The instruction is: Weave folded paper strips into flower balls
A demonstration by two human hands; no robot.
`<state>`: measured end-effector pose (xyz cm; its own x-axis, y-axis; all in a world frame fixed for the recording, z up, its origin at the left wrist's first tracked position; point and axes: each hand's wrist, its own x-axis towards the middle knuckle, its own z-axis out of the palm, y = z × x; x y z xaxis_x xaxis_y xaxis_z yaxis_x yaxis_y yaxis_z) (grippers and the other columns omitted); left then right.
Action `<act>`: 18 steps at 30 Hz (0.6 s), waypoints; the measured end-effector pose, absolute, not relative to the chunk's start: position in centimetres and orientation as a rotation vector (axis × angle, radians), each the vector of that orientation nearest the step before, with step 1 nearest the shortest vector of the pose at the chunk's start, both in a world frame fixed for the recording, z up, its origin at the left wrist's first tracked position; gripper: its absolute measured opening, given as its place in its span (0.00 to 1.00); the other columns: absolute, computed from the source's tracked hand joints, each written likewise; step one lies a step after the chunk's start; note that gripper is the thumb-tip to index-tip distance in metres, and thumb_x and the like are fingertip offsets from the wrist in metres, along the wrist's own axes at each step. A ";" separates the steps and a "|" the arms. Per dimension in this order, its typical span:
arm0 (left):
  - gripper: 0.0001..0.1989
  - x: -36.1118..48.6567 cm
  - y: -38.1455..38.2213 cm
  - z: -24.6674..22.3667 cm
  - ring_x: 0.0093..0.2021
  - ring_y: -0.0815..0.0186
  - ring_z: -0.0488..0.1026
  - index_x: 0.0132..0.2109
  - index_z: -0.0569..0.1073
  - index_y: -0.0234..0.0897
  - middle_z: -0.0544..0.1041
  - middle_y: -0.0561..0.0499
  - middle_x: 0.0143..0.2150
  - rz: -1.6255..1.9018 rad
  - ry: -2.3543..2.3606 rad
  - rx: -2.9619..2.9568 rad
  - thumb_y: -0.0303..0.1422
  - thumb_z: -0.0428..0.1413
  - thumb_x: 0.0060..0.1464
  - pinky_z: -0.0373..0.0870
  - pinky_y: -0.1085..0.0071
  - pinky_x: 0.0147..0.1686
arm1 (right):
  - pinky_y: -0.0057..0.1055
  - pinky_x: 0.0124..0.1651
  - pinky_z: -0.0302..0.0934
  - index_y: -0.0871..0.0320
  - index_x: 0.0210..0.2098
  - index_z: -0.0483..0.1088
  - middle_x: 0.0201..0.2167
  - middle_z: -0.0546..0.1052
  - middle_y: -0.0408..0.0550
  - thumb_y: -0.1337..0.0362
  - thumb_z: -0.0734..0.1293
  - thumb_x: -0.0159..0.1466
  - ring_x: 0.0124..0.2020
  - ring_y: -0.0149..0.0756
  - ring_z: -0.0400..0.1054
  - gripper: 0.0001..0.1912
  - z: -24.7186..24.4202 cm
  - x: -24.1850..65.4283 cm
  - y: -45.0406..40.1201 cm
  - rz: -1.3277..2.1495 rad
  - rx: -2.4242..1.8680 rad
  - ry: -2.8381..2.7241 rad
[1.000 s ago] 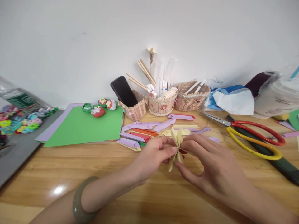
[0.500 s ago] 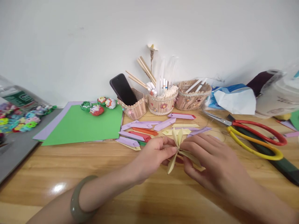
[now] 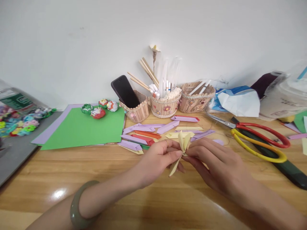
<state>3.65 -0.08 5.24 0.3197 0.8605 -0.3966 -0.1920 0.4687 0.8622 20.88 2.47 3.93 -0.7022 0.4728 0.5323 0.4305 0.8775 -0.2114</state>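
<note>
A pale yellow folded-paper flower [image 3: 184, 143] with narrow pointed petals is held between both hands above the wooden table. My left hand [image 3: 163, 159] pinches it at its centre, thumb on top; a ring and a green bangle show on that arm. From the other side, my right hand [image 3: 213, 163] has its thumb and fingers closed on the right-hand petals, which are mostly covered. One petal points down between the hands and two stick up. Just behind lie several folded paper strips [image 3: 169, 126] in purple, red, orange and yellow.
Green paper [image 3: 83, 129] bears several small paper flowers [image 3: 98, 113] at left. Stick-covered baskets [image 3: 165, 107] stand along the wall, one with a phone [image 3: 126, 92]. Red-and-yellow scissors [image 3: 261, 126], a dark-handled tool [image 3: 291, 174] and a plastic cup [image 3: 275, 99] are at right.
The right fingers have closed over the right-hand petals, which stuck out below them before. The left hand keeps its pinch on the centre. The view has shifted slightly.
</note>
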 end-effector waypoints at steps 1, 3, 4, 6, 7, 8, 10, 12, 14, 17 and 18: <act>0.05 3.7 -0.1 5.2 0.23 0.72 0.69 0.32 0.68 0.33 0.71 0.54 0.24 0.800 1.010 0.839 0.31 0.55 0.48 0.62 0.75 0.26 | 0.29 0.30 0.59 0.58 0.31 0.63 0.26 0.70 0.47 0.71 0.59 0.63 0.28 0.33 0.64 0.05 3.9 20.9 2.5 0.077 -0.645 -2.441; 0.06 3.7 -0.1 5.2 0.24 0.73 0.68 0.34 0.69 0.33 0.72 0.54 0.26 0.814 1.022 0.904 0.30 0.56 0.47 0.63 0.75 0.27 | 0.29 0.28 0.59 0.58 0.30 0.63 0.25 0.70 0.46 0.71 0.60 0.63 0.27 0.33 0.65 0.05 3.9 21.0 2.5 0.050 -0.631 -2.430; 0.07 3.7 -0.1 5.3 0.25 0.73 0.67 0.35 0.70 0.33 0.72 0.53 0.28 0.828 1.025 0.931 0.29 0.57 0.47 0.63 0.75 0.28 | 0.28 0.28 0.59 0.58 0.31 0.63 0.25 0.70 0.46 0.71 0.61 0.62 0.27 0.32 0.65 0.05 3.9 21.0 2.5 0.051 -0.633 -2.425; 0.08 3.6 -0.2 5.3 0.27 0.73 0.67 0.37 0.71 0.33 0.73 0.52 0.31 0.859 1.034 0.977 0.28 0.57 0.46 0.65 0.74 0.31 | 0.28 0.29 0.61 0.58 0.32 0.64 0.26 0.72 0.45 0.70 0.62 0.62 0.27 0.32 0.66 0.03 3.9 21.0 2.6 0.071 -0.641 -2.407; 0.07 3.6 -0.2 5.3 0.28 0.73 0.67 0.37 0.72 0.33 0.73 0.53 0.31 0.876 1.042 0.996 0.28 0.56 0.47 0.65 0.74 0.32 | 0.28 0.30 0.62 0.58 0.33 0.64 0.27 0.73 0.46 0.69 0.63 0.61 0.29 0.32 0.68 0.02 3.9 21.0 2.6 0.081 -0.647 -2.398; 0.06 3.5 -0.2 5.4 0.28 0.72 0.67 0.36 0.72 0.34 0.72 0.53 0.30 0.893 1.053 1.010 0.28 0.56 0.48 0.64 0.74 0.32 | 0.28 0.31 0.63 0.58 0.35 0.64 0.29 0.74 0.47 0.68 0.65 0.61 0.30 0.32 0.69 0.04 3.9 21.1 2.7 0.081 -0.651 -2.388; 0.05 3.4 -0.1 5.4 0.28 0.72 0.66 0.35 0.73 0.34 0.71 0.54 0.25 0.929 1.084 1.024 0.27 0.54 0.49 0.64 0.74 0.32 | 0.28 0.33 0.65 0.58 0.39 0.65 0.32 0.76 0.48 0.66 0.66 0.60 0.32 0.33 0.71 0.07 3.9 21.1 2.9 0.053 -0.662 -2.369; 0.06 3.2 0.1 5.4 0.27 0.72 0.66 0.35 0.74 0.34 0.70 0.55 0.23 0.954 1.103 1.010 0.27 0.54 0.49 0.63 0.74 0.32 | 0.27 0.31 0.65 0.57 0.40 0.65 0.32 0.77 0.47 0.67 0.65 0.61 0.31 0.33 0.72 0.07 3.9 21.1 3.0 0.003 -0.678 -2.349; 0.06 3.1 0.2 5.2 0.27 0.72 0.66 0.36 0.74 0.34 0.71 0.54 0.25 0.975 1.109 0.971 0.27 0.55 0.49 0.63 0.74 0.32 | 0.27 0.29 0.65 0.55 0.39 0.65 0.30 0.77 0.45 0.67 0.64 0.61 0.29 0.32 0.72 0.06 3.9 21.2 3.0 -0.046 -0.703 -2.327; 0.07 3.1 0.3 4.9 0.26 0.73 0.66 0.36 0.74 0.33 0.72 0.54 0.25 1.015 1.093 0.905 0.29 0.57 0.47 0.62 0.74 0.32 | 0.27 0.27 0.65 0.54 0.37 0.65 0.28 0.77 0.44 0.68 0.64 0.62 0.27 0.32 0.72 0.04 3.9 21.2 3.1 -0.089 -0.739 -2.317; 0.07 3.2 0.2 4.8 0.26 0.73 0.66 0.36 0.74 0.32 0.72 0.54 0.25 1.027 1.084 0.880 0.29 0.57 0.47 0.63 0.74 0.32 | 0.27 0.27 0.65 0.54 0.36 0.66 0.28 0.77 0.43 0.68 0.63 0.62 0.27 0.32 0.72 0.04 3.9 21.2 3.1 -0.097 -0.744 -2.315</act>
<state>3.17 0.25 4.84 0.1374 0.9537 -0.2677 -0.2159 0.2926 0.9315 21.21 3.08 3.90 -0.5950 0.4861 0.6401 0.5378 0.8326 -0.1324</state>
